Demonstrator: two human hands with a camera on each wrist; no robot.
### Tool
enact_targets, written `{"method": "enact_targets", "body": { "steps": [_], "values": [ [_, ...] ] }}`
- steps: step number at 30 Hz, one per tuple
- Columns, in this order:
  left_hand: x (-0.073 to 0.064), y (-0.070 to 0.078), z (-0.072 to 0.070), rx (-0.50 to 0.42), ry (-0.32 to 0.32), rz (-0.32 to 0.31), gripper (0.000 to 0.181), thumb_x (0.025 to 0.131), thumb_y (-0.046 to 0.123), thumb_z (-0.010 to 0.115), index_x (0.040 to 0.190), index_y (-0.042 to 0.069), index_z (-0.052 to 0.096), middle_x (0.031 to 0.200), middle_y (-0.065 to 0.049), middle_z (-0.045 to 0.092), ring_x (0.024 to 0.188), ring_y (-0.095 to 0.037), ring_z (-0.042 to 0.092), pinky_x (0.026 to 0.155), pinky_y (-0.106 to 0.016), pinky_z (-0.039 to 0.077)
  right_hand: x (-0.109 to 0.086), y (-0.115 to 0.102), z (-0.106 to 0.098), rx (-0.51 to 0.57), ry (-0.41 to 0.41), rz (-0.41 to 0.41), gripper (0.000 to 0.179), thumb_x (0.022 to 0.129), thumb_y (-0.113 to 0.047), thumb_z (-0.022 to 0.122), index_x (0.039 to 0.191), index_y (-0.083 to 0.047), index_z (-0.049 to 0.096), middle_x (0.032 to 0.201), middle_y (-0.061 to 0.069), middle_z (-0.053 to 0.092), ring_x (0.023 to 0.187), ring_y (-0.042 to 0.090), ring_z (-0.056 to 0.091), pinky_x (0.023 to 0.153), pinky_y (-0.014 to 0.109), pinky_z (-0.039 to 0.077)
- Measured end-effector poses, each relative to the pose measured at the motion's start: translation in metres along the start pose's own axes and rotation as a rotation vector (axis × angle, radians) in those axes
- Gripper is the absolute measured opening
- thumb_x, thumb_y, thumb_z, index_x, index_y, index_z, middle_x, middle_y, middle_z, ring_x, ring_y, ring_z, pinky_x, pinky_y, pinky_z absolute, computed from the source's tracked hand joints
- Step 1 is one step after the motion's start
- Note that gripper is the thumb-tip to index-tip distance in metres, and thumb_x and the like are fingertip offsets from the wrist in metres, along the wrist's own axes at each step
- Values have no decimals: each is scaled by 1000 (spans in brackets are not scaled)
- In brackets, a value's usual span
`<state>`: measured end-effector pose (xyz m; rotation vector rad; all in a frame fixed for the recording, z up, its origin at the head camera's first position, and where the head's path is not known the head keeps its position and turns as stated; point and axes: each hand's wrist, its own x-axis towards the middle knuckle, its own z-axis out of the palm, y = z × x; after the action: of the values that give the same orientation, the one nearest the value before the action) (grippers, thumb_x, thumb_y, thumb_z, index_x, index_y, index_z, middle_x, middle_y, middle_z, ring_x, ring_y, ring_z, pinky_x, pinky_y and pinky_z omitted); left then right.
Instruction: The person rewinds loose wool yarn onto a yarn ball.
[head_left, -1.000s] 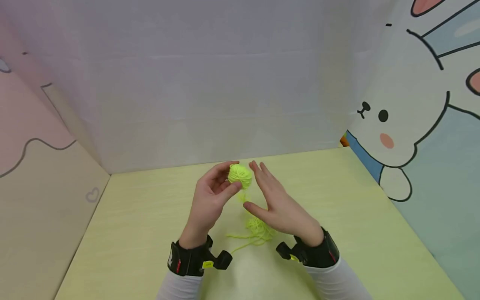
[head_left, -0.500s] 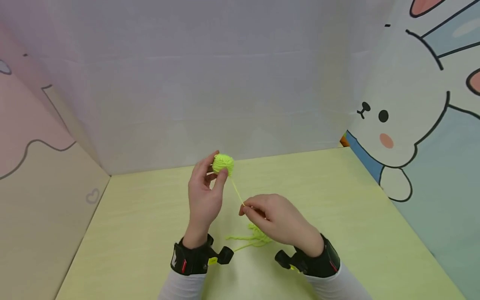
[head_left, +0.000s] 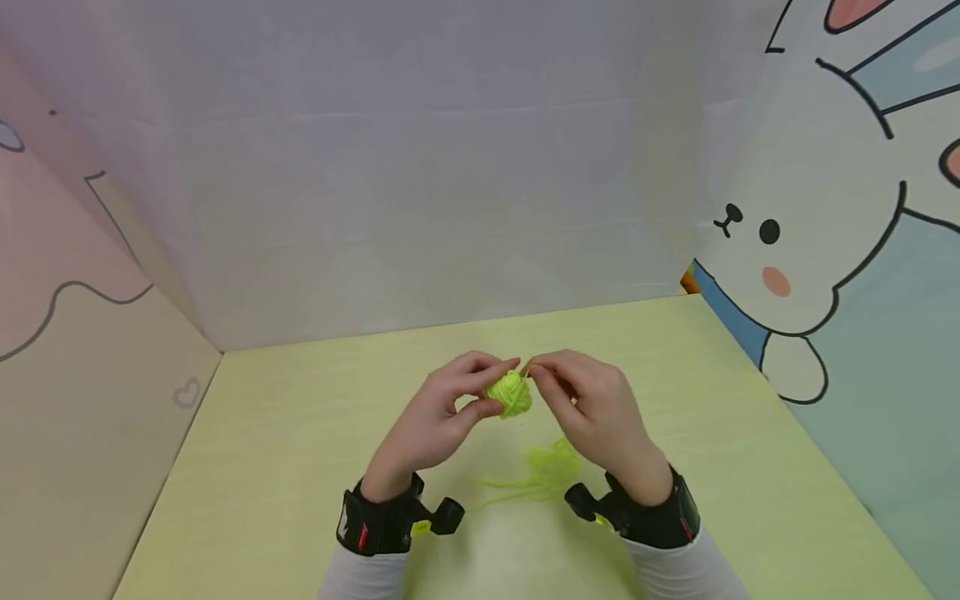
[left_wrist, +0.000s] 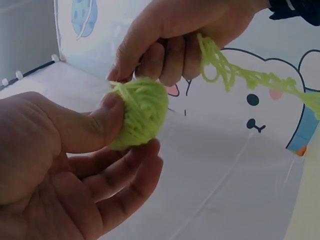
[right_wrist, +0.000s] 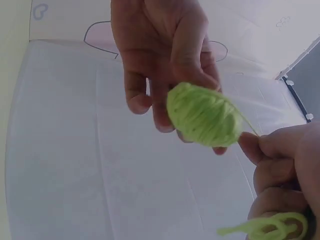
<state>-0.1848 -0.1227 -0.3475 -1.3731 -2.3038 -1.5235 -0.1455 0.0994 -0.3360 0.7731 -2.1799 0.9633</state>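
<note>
A small ball of neon yellow-green yarn (head_left: 511, 395) is pinched between the thumb and fingers of my left hand (head_left: 442, 412), held up over the table. Just to its right, my right hand (head_left: 596, 408) pinches the strand between thumb and forefinger. In the right wrist view that thin strand (right_wrist: 248, 123) runs from the ball (right_wrist: 202, 115) to the right fingertips. A looped tangle of the same yarn (left_wrist: 220, 65) trails from beneath the right hand in the left wrist view. In the head view, loose yarn (head_left: 551, 467) shows below the hands, partly hidden by the right one.
The pale yellow table (head_left: 300, 442) lies under both hands. A white sheet (head_left: 420, 183) stands along its back edge. Printed panels flank it, a pink and cream one (head_left: 75, 400) at left and one with a rabbit (head_left: 810, 250) at right.
First the right hand was spread beside the ball, then it pinched the strand and drew it down taut. Now it is raised beside the ball, which the left hand has brought lower and rightward.
</note>
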Motion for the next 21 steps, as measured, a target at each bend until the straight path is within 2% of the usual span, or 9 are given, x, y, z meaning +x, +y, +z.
{"method": "enact_targets", "body": {
  "steps": [2, 5, 7, 10, 12, 14, 17, 21],
  "values": [
    [-1, 3, 0, -26, -42, 14, 57, 89, 3, 70, 143, 11, 53, 124, -1, 60, 95, -12, 56, 73, -31, 56, 0, 1, 0, 1, 4, 0, 11, 92, -7, 66, 102, -10, 72, 78, -5, 61, 58, 6, 43, 47, 28, 42],
    [-2, 7, -1, -76, -65, 16, 67, 88, 2, 71, 148, 10, 44, 122, -3, 61, 100, -15, 56, 76, -32, 57, 1, 3, 3, 13, -8, 16, 11, 93, -9, 67, 102, -10, 72, 81, -5, 63, 59, 6, 43, 48, 29, 42],
    [-3, 8, -1, -142, -55, 21, 72, 87, -2, 70, 152, 9, 38, 120, -7, 60, 102, -18, 56, 76, -32, 59, 1, 4, 6, 20, -23, 40, 11, 93, -9, 67, 102, -11, 72, 82, -5, 64, 59, 7, 43, 49, 29, 42],
    [-4, 7, 0, -295, -5, 40, 72, 89, -6, 66, 153, 3, 34, 120, -14, 57, 104, -24, 57, 77, -34, 60, 0, 5, 11, 15, -72, 78, 10, 97, -11, 64, 103, -12, 72, 80, -6, 62, 59, 6, 44, 50, 30, 43],
    [-4, 6, 0, -384, 58, 55, 66, 92, -3, 64, 151, -1, 35, 120, -18, 55, 104, -27, 57, 78, -33, 60, -1, 5, 14, 3, -121, 105, 11, 99, -14, 61, 103, -14, 71, 76, -8, 58, 57, 7, 42, 51, 30, 42],
    [-5, 6, 0, -442, 144, 43, 61, 94, 3, 63, 150, 0, 38, 122, -19, 54, 105, -29, 57, 81, -31, 59, -3, 5, 18, -2, -185, 131, 13, 101, -18, 58, 102, -17, 71, 74, -10, 54, 57, 7, 42, 52, 29, 42],
    [-4, 6, -1, -471, 307, -29, 55, 96, 7, 64, 148, 5, 44, 128, -17, 53, 107, -31, 57, 83, -27, 57, -4, -1, 23, -8, -286, 169, 15, 103, -23, 55, 97, -22, 69, 75, -13, 54, 59, 6, 44, 54, 28, 44],
    [-2, 4, -1, -455, 502, -127, 52, 96, 0, 62, 145, 8, 48, 140, -15, 48, 112, -30, 56, 83, -26, 57, -4, -9, 28, -22, -409, 195, 20, 104, -25, 52, 90, -27, 65, 78, -18, 57, 62, 4, 48, 57, 27, 47]
  ]
}}
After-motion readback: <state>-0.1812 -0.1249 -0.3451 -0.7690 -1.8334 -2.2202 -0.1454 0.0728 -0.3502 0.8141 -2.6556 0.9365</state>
